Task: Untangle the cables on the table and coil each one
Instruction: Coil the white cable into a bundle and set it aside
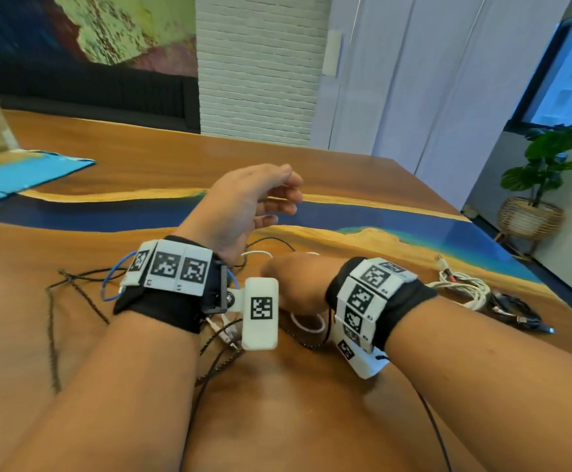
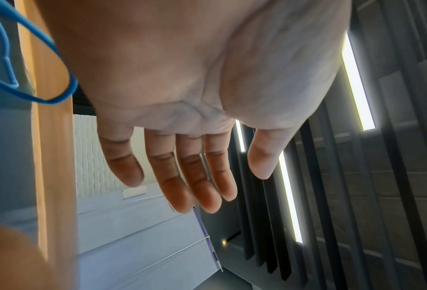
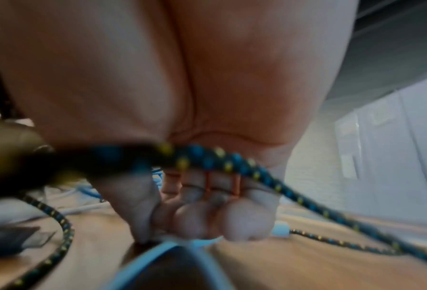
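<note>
Now left hand (image 1: pixel 243 202) raised, empty; right hand (image 1: pixel 291 284) pinches white cable (image 3: pixel 157 249).

Tangled black braided cable (image 1: pixel 53 335), white cable (image 1: pixel 306 323) and blue cable (image 1: pixel 107 284) sprawl uncoiled.

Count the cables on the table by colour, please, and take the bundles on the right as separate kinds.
blue cable: 1
white cable: 1
black braided cable: 1, so far as its strands can be followed
white bundle: 1
black bundle: 1
Total: 5
</note>
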